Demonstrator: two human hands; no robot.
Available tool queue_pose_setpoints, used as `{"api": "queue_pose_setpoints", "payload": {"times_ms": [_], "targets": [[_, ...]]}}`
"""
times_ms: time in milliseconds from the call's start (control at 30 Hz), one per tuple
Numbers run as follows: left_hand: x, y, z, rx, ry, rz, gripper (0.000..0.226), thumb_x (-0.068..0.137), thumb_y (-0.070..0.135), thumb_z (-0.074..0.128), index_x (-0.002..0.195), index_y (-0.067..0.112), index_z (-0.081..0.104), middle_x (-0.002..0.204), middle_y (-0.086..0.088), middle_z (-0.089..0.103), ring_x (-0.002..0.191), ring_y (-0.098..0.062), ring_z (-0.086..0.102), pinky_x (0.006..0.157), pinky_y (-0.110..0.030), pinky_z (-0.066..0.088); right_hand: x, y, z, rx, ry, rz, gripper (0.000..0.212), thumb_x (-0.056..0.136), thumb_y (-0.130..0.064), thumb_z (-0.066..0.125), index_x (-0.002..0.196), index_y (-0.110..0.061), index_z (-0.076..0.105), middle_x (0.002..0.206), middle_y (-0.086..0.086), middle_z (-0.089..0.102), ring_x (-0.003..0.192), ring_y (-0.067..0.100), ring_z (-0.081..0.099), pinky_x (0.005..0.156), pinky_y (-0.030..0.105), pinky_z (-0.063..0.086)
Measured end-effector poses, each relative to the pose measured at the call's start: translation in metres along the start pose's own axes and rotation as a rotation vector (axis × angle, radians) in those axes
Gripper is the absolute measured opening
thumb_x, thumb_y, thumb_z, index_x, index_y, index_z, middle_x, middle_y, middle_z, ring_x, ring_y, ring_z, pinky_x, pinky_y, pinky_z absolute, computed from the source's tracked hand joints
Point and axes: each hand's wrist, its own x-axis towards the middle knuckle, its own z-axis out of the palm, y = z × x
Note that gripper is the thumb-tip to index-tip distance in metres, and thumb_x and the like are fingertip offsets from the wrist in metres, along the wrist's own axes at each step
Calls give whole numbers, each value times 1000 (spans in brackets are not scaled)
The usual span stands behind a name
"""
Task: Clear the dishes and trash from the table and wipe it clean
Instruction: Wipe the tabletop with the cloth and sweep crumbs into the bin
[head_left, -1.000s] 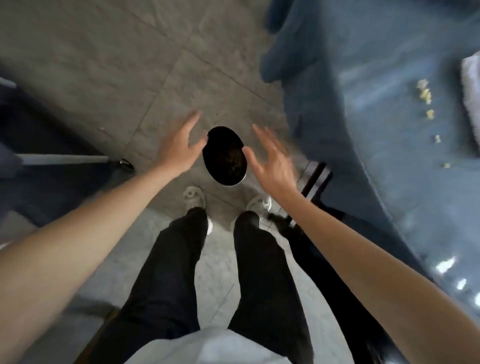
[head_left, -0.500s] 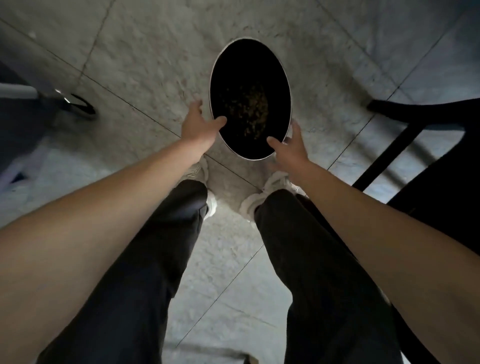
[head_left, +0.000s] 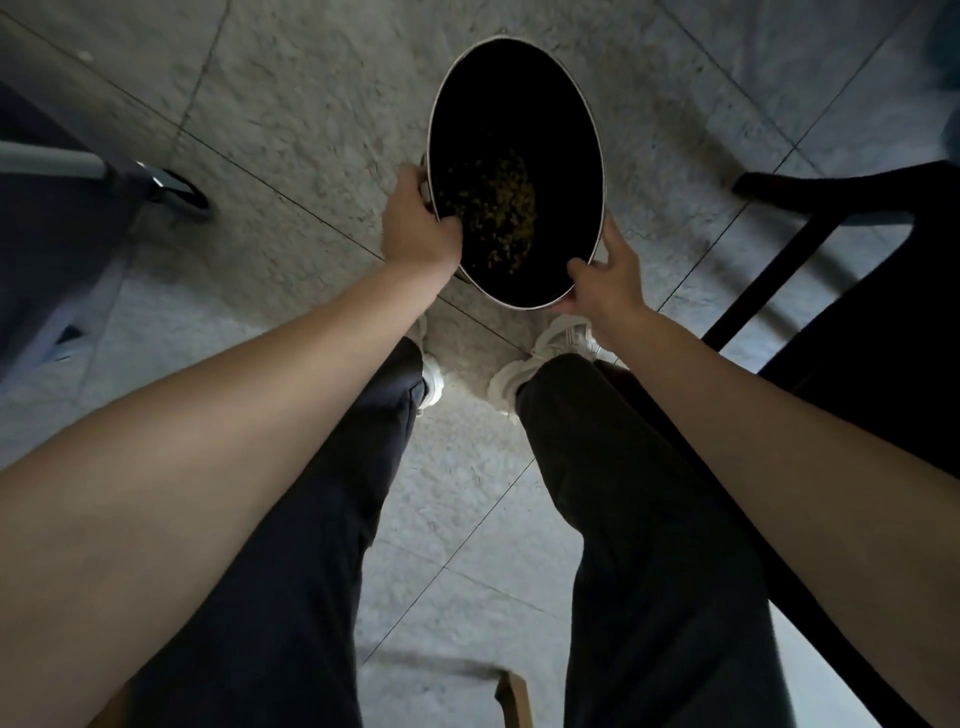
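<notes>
Bin (head_left: 566, 130) with crumbs sits upper center on the floor, rim clamped by left hand (head_left: 418, 228) and right hand (head_left: 605, 283); best lifted level with both grips so nothing gets spilled

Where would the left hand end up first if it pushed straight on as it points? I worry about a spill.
It already grips the bin's rim; the left hand would likely push that wall, though depth is unclear.
</notes>
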Motion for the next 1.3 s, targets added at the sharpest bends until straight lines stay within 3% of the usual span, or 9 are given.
{"api": "queue_pose_setpoints", "payload": {"times_ms": [300, 433, 667, 767, 833, 933, 1067, 1200, 1300], "targets": [[-135, 96, -100, -28, 17, 1, 38, 81, 8, 66, 111, 27, 53, 89, 18, 55, 79, -10, 64, 69, -49, 63, -173, -57, -44, -17, -10, -78, 83, 98, 11, 50, 159, -42, 33, 127, 14, 70, 91, 23, 79, 63, 43, 66], [-192, 149, -150, -56, -45, -13, 38, 84, 5, 69, 109, 28, 51, 94, 16, 58, 89, -25, 71, 74, -49, 63, -253, -96, -64, -10, 12, -53, 81, 97, 9, 52, 159, -39, 34, 119, 14, 73, 82, 25, 80, 62, 44, 66], [-253, 216, -198, 57, -76, 105, 46, 75, 14, 70, 110, 30, 44, 103, 3, 64, 88, -22, 70, 72, -39, 59, -344, -139, -98, -25, 20, -101, 82, 98, 7, 53, 155, -49, 34, 115, 1, 75, 79, 30, 80, 62, 42, 66], [-260, 235, -204, 98, -141, 84, 40, 80, 12, 66, 114, 24, 47, 111, -5, 62, 92, -31, 70, 76, -51, 62, -364, -148, -105, -5, 17, -129, 80, 97, 10, 50, 124, -65, 55, 106, -10, 73, 80, 29, 81, 59, 40, 66], [-266, 244, -203, 183, -134, 112, 31, 85, 12, 61, 113, 18, 51, 114, -9, 62, 95, -36, 69, 80, -52, 61, -370, -152, -108, -8, 20, -150, 83, 97, 10, 48, 109, -72, 53, 111, -7, 72, 79, 28, 80, 60, 42, 66], [-274, 261, -192, 299, -87, 190, 33, 87, 13, 59, 119, 10, 54, 121, -15, 61, 103, -37, 66, 88, -50, 58, -366, -157, -119, 42, 36, -151, 79, 97, 9, 48, 129, -63, 53, 117, 2, 73, 79, 27, 80, 59, 42, 65], [-276, 285, -175, 275, -118, 178, 29, 85, 11, 61, 113, 11, 58, 107, -15, 68, 91, -37, 71, 79, -51, 62, -353, -163, -145, 51, -24, -94, 74, 100, 7, 53, 154, -44, 41, 115, -11, 61, 89, 25, 79, 60, 38, 65], [-281, 303, -154, 193, -65, 101, 19, 86, 7, 62, 103, 16, 60, 99, -9, 70, 81, -29, 73, 60, -46, 65, -341, -189, -185, -128, -132, -123, 63, 99, 6, 54, 153, -24, 43, 116, 7, 69, 80, 22, 76, 64, 33, 65], [-286, 315, -140, 140, -53, 53, 21, 88, 4, 61, 89, 24, 56, 94, -6, 70, 75, -23, 73, 51, -36, 62, -328, -227, -239, -178, -121, -234, 37, 100, -4, 59, 135, -15, 63, 105, 11, 75, 75, 20, 71, 75, 37, 63]]}}
